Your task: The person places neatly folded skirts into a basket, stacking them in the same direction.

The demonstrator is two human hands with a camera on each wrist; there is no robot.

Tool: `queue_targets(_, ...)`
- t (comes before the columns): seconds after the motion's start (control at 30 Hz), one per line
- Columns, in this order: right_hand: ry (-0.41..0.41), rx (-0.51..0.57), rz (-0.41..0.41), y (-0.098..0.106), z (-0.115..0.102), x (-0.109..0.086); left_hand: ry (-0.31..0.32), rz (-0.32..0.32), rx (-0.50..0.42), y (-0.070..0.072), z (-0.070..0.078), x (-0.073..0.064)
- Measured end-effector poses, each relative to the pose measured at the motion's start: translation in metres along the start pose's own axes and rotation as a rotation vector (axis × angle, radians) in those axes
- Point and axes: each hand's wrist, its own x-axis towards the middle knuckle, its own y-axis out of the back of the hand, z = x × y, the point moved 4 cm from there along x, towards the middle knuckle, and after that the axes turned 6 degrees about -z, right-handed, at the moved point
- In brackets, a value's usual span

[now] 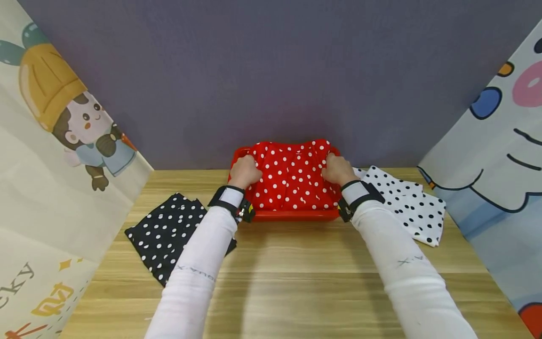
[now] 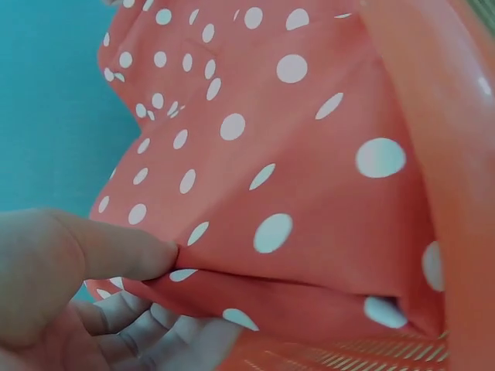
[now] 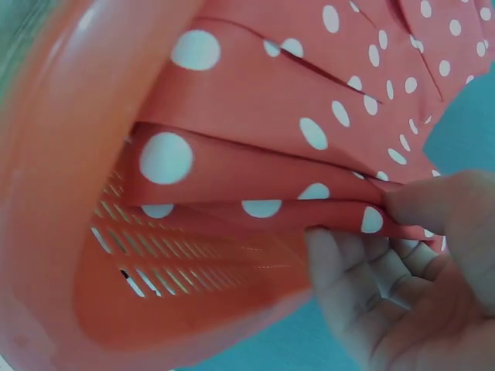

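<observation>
A red cloth with white dots (image 1: pixel 292 176) lies spread in the red basket (image 1: pixel 296 215), covering most of its opening; its far edge reaches the basket's far rim, and its near edge lies just inside the near rim. Several folds run through the cloth near its two sides. At the basket's left side, the left hand (image 1: pixel 245 172) pinches the cloth's edge, thumb on top and fingers underneath, as the left wrist view shows. At the basket's right side, the right hand (image 1: pixel 338 169) grips the opposite edge in the same way, thumb above a fold and fingers curled below it. The right wrist view also shows slots (image 3: pixel 178 259) in the basket's wall, beneath the cloth.

Each wrist, near a front corner of the basket, wears a dark strap with a small device; white sleeves (image 1: pixel 402 263) run from there toward the person, on the near side of the basket. Left of the basket and nearer the person lies a black cloth with white dots (image 1: pixel 169 230), partly hidden by the left sleeve. Right of the basket lies a white cloth with black dots (image 1: pixel 412 202), folded in layers, partly behind the right arm. The wood-grain table (image 1: pixel 292 282) extends under and in front of the basket. Behind the basket rises a plain grey panel (image 1: pixel 275 70); well to its left and right stand panels with cartoon prints.
</observation>
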Motion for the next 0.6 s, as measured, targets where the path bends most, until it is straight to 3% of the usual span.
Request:
queue_targets(0.33, -0.034, 0.035, -0.092, -0.012, 0.003, 0.001, 0.068, -0.107, -0.087, -0.021, -0.007, 0.012)
queue_targets(0.6, -0.053, 0.053, -0.160, -0.021, 0.004, 0.005, 0.067, -0.130, -0.006, -0.028, -0.008, 0.014)
